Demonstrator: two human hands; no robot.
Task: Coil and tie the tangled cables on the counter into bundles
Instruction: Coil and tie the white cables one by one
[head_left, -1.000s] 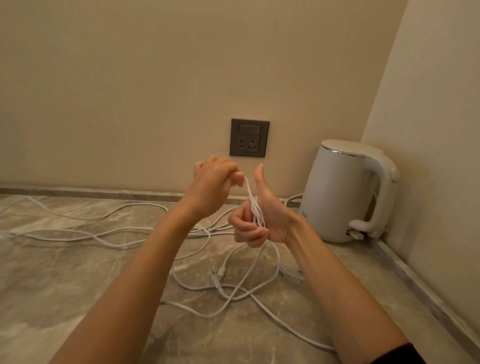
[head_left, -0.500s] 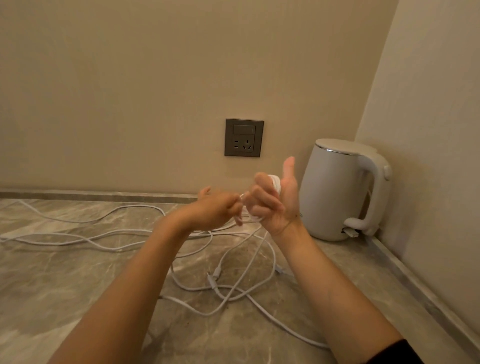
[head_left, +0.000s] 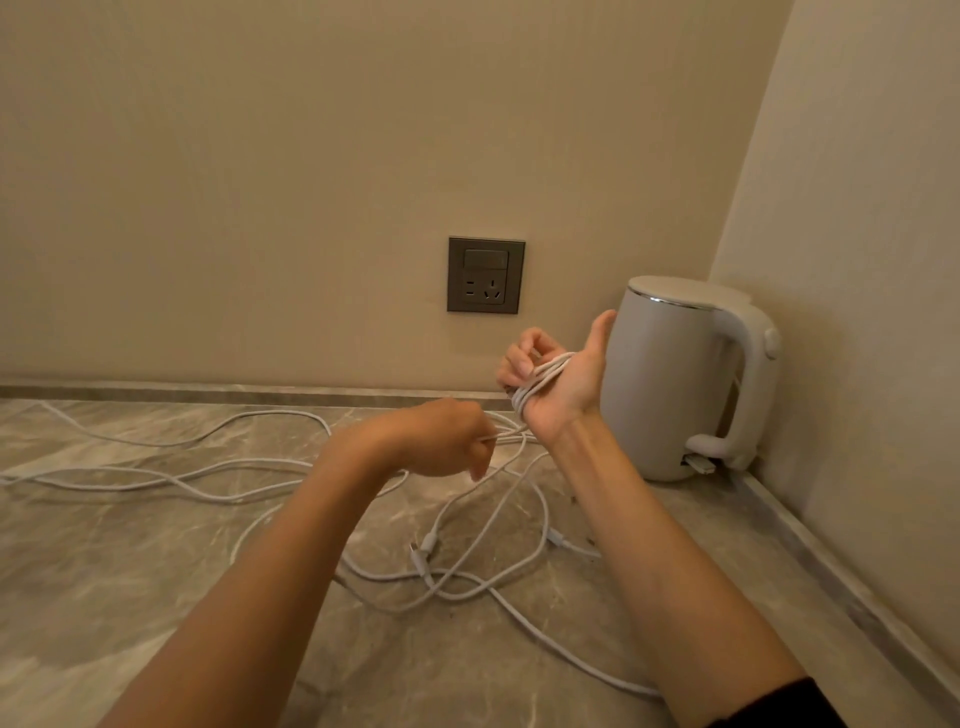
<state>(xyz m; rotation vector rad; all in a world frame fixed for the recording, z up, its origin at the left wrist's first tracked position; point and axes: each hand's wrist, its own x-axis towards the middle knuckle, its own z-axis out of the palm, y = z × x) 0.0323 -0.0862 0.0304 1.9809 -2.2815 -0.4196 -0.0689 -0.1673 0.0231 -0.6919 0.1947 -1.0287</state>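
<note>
Here the right hand (head_left: 571, 392), thumb up, grips the coiled cable (head_left: 544, 372); the left hand (head_left: 441, 437) seemingly pinches its strand.

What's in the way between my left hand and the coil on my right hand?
Nothing visible. The left hand pinches the cable just below the coil wound round the right hand, only open air between. The kettle stands close beside the right hand, and loose cable lies tangled on the counter, so it may snag.
</note>
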